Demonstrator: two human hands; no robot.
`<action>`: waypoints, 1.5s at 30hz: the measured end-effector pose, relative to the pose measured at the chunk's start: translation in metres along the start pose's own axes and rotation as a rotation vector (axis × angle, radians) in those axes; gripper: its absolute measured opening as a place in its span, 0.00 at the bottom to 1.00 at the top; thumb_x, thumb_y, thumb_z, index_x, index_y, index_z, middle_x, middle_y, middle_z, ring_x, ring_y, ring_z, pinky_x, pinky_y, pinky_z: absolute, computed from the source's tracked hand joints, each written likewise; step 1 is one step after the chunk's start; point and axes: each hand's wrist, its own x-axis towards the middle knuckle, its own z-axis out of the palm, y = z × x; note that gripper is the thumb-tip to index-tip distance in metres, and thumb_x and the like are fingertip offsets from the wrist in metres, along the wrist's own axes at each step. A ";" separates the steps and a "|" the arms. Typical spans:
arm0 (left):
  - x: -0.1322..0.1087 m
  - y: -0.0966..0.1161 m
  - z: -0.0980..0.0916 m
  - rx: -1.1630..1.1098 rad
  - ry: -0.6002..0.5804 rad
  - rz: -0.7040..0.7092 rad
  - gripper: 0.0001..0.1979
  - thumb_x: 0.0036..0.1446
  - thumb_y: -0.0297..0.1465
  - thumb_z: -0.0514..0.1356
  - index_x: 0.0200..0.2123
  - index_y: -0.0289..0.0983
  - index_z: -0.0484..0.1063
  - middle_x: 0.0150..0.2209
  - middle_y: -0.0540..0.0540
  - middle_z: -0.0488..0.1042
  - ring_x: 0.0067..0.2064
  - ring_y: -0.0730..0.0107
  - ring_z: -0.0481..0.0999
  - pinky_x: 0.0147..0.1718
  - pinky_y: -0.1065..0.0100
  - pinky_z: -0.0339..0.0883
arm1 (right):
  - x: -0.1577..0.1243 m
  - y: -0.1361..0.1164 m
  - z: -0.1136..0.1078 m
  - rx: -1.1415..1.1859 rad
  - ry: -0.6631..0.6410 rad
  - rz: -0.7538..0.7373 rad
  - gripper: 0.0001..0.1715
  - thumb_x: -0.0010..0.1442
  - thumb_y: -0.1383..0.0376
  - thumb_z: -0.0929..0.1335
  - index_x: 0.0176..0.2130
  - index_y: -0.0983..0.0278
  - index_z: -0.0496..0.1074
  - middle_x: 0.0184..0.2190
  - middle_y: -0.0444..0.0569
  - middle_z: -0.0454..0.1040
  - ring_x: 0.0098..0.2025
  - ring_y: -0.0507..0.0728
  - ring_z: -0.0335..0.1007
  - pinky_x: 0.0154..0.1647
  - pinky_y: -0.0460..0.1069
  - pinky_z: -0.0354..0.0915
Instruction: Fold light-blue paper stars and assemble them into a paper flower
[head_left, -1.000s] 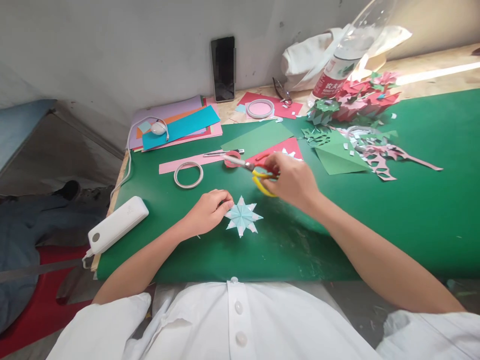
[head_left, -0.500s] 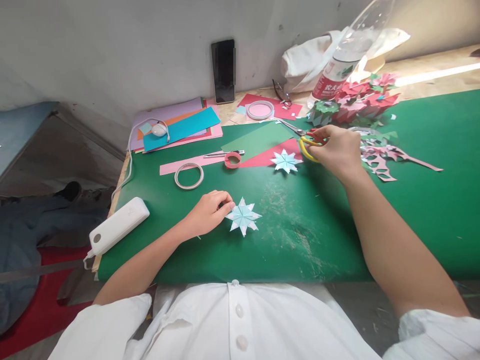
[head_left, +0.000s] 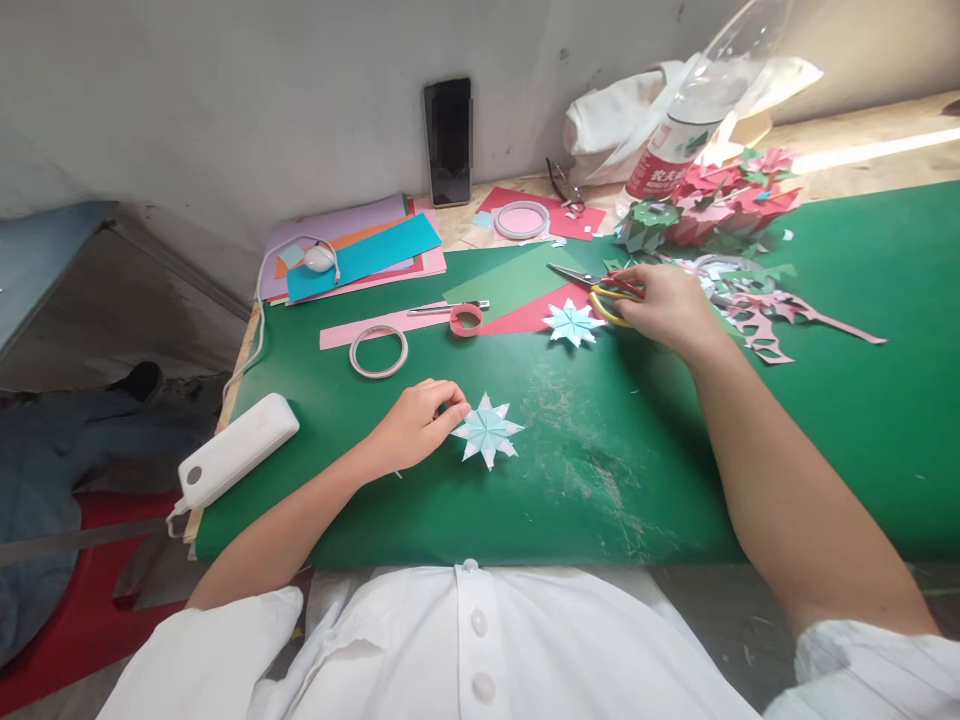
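Between thumb and fingers, my left hand (head_left: 424, 424) pinches one point of a pale blue and white folded paper star (head_left: 489, 431) just above the green mat. My right hand (head_left: 664, 308) grips the scissors (head_left: 611, 290) by their red and yellow handles, with the blades pointing left over green paper (head_left: 517, 282). A second paper star (head_left: 572, 323) lies on the mat just left of the scissors' handles. Under and behind my right hand are paper scraps (head_left: 757, 300) in pink, white and green.
Tape rolls (head_left: 379, 352), a utility knife (head_left: 450, 308) and stacked coloured paper (head_left: 360, 262) lie on the left of the green mat (head_left: 450, 520). A power bank (head_left: 238, 452) sits at its left edge. A phone (head_left: 448, 142) leans on the wall; a bottle (head_left: 675, 140) stands beside paper flowers (head_left: 720, 200).
My right hand has come slightly left and down with the scissors, whose blades now lie lower over the green paper. The left hand and its star have hardly moved.
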 end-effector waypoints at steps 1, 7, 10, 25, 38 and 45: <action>0.000 0.000 0.000 -0.001 0.001 0.000 0.12 0.65 0.36 0.51 0.30 0.37 0.65 0.32 0.50 0.70 0.35 0.69 0.66 0.36 0.66 0.57 | 0.000 -0.001 -0.001 0.004 -0.026 0.014 0.25 0.55 0.70 0.67 0.53 0.67 0.76 0.48 0.56 0.79 0.46 0.60 0.74 0.42 0.50 0.66; -0.001 -0.001 0.000 0.003 0.004 0.005 0.12 0.65 0.35 0.51 0.30 0.37 0.65 0.31 0.50 0.70 0.35 0.69 0.66 0.36 0.66 0.57 | -0.002 -0.010 -0.006 -0.010 -0.092 0.046 0.25 0.57 0.71 0.66 0.54 0.67 0.75 0.50 0.61 0.76 0.49 0.63 0.70 0.44 0.53 0.60; 0.000 -0.001 0.001 0.004 0.005 0.006 0.12 0.65 0.35 0.51 0.30 0.38 0.66 0.31 0.50 0.70 0.35 0.69 0.66 0.36 0.66 0.57 | -0.006 -0.017 -0.006 0.015 -0.040 0.038 0.23 0.59 0.69 0.66 0.53 0.68 0.75 0.49 0.63 0.75 0.50 0.64 0.68 0.46 0.54 0.60; 0.001 -0.005 0.009 0.017 -0.034 0.056 0.12 0.65 0.34 0.53 0.29 0.38 0.67 0.30 0.49 0.73 0.37 0.67 0.68 0.38 0.66 0.59 | -0.096 -0.124 0.007 0.598 0.046 -0.709 0.09 0.69 0.64 0.63 0.35 0.62 0.68 0.32 0.47 0.76 0.35 0.54 0.68 0.38 0.49 0.62; 0.002 -0.008 0.011 0.002 -0.001 0.048 0.11 0.66 0.33 0.50 0.29 0.38 0.61 0.29 0.51 0.68 0.33 0.70 0.65 0.34 0.67 0.57 | -0.116 -0.135 0.019 0.737 -0.239 -0.704 0.06 0.64 0.68 0.62 0.34 0.62 0.65 0.26 0.44 0.70 0.26 0.49 0.60 0.29 0.45 0.58; 0.002 -0.006 0.010 -0.046 0.044 0.024 0.12 0.64 0.34 0.52 0.29 0.38 0.63 0.29 0.52 0.68 0.32 0.72 0.65 0.32 0.68 0.56 | -0.118 -0.140 0.015 0.876 -0.392 -0.567 0.09 0.63 0.62 0.66 0.32 0.64 0.68 0.26 0.43 0.71 0.26 0.49 0.62 0.28 0.44 0.58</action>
